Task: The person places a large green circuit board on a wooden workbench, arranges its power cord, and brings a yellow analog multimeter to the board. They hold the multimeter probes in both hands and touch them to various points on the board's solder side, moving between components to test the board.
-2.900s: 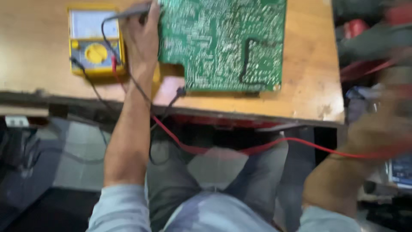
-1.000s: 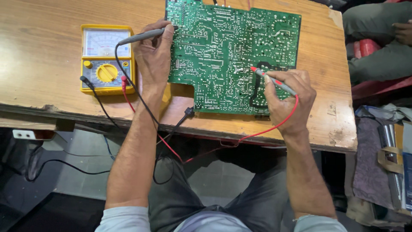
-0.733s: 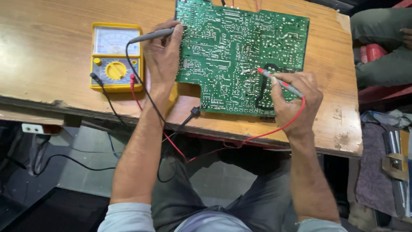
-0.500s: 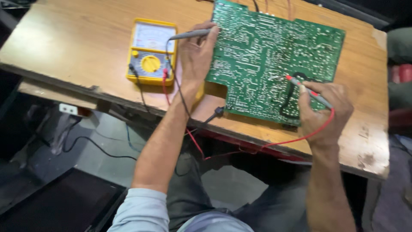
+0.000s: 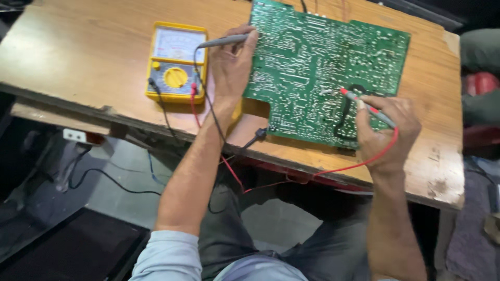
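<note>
A large green circuit board [image 5: 323, 67] lies solder side up on the wooden table [image 5: 88, 57]. My left hand [image 5: 232, 65] rests at the board's left edge and grips a grey test probe [image 5: 224, 40], its tip at the board's upper left. My right hand [image 5: 388, 127] holds a red-tipped test probe [image 5: 359, 100] with its point touching the board near a dark curved mark at the lower right. A yellow analogue multimeter [image 5: 177, 62] sits on the table just left of my left hand. Red and black leads [image 5: 200, 117] run from the meter over the table's front edge.
A black plug [image 5: 259, 135] lies on the table below the board's notch. Loose cables trail on the floor at lower left [image 5: 104, 174]. Red and dark cloth bundles [image 5: 482, 83] sit beyond the table's right edge. My legs are under the table.
The view has swung so the table sits tilted and shifted right. Both hands keep their probes on the board in much the same spots. 2.9 s ago my right hand was off the board.
</note>
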